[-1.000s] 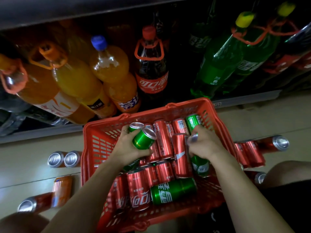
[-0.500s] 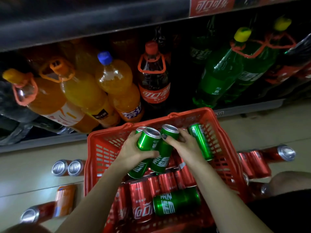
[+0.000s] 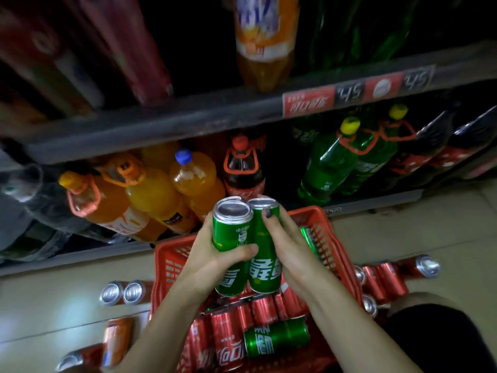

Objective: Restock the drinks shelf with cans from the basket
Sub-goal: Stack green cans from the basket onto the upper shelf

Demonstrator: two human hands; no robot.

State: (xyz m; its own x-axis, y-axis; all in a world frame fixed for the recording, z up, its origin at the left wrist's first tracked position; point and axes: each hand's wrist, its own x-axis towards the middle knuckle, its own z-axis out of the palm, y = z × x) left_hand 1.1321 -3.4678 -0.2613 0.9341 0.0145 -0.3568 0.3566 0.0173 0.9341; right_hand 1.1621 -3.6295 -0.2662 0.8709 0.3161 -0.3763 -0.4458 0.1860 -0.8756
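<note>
Two green cans [image 3: 243,246], gripped by both hands' fingers [image 3: 270,219], have risen above the basket [image 3: 326,238].

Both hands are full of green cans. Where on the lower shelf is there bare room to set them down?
A dark gap opens between the red-capped cola bottle and the yellow-capped green bottles, above the red plastic basket; its depth is hard to see. Left of the cola, the orange soda bottles crowd together.

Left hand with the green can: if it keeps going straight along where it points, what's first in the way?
Likely the cola bottle on the lower shelf. The left hand aims its green can up and forward toward it, the orange bottles just to the left. Depth is unclear from one view.
</note>
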